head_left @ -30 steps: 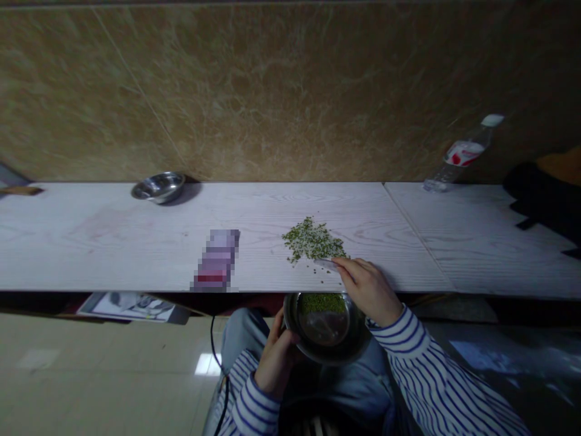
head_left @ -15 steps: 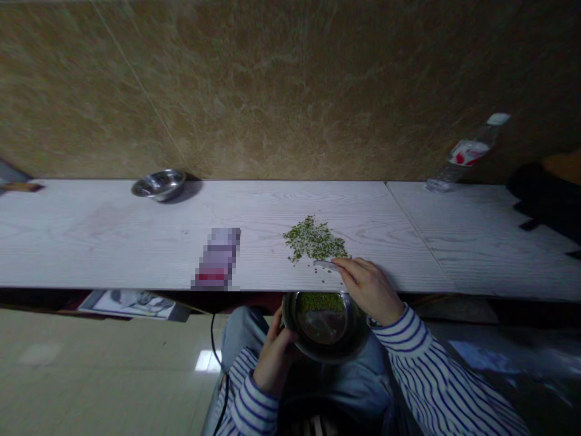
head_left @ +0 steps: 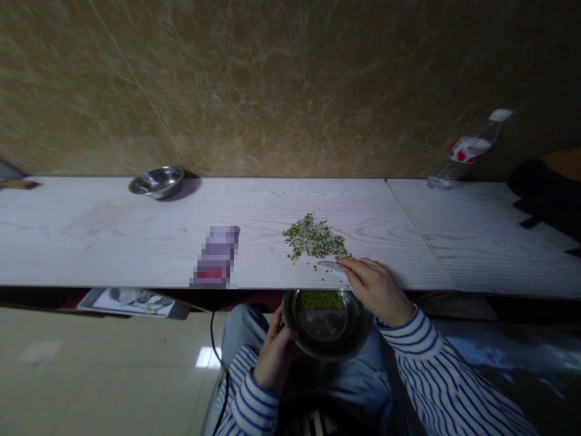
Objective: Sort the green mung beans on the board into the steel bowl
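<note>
My left hand (head_left: pixel 275 357) is closed on the left rim of a steel bowl (head_left: pixel 336 351), held tilted over my lap just below the table's front edge. Small green beans are gathered at the far side inside that bowl. On the table, a loose patch of the same small green beans (head_left: pixel 315 236) lies spread out, with a few strays near the edge. My right hand (head_left: pixel 374 287) pinches a slim silvery utensil (head_left: pixel 330 265), its rounded tip at the near side of the patch. The handle is hidden in my fingers, so its exact kind is unclear.
A second steel bowl (head_left: pixel 157 182) stands at the back left of the white table (head_left: pixel 109 242). A blurred-out purple object (head_left: pixel 215 257) lies near the front edge. A plastic bottle (head_left: pixel 469 150) stands back right, beside a dark item (head_left: pixel 547 197). An open drawer (head_left: pixel 131 301) juts out below.
My right hand with the utensil has shifted slightly to the right. The left hand and its bowl keep nearly the same place. The bean patch looks much the same, and the view has tilted slightly.
</note>
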`<state>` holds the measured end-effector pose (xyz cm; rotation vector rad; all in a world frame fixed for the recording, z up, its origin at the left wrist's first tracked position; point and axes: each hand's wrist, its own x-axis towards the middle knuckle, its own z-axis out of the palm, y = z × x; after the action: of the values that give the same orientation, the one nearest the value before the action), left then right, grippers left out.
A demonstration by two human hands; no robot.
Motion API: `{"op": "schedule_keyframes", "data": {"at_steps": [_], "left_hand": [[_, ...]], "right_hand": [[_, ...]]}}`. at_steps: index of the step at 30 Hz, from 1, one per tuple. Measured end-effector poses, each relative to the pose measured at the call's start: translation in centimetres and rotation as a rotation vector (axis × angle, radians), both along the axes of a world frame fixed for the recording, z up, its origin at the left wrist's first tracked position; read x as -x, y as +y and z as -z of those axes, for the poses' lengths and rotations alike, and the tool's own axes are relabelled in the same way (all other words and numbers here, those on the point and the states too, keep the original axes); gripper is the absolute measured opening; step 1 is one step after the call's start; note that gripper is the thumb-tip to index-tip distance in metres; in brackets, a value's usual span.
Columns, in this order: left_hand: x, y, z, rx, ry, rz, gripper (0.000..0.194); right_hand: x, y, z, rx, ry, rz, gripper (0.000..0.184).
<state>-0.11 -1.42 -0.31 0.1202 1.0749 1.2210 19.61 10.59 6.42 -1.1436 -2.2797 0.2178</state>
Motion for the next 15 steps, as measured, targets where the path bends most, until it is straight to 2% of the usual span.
{"op": "schedule_keyframes", "data": {"at_steps": [8, 15], "left_hand": [[-0.11, 0.04, 0.24, -0.010, -0.015, -0.001, 0.076], [-0.18, -0.04, -0.06, 0.004, -0.010, -0.023, 0.078]], "right_hand": [[0.16, -0.37, 0.21, 0.018, 0.013, -0.001, 0.024], [0.67, 0.39, 0.35, 0.012, 0.005, 0.016, 0.026]]}}
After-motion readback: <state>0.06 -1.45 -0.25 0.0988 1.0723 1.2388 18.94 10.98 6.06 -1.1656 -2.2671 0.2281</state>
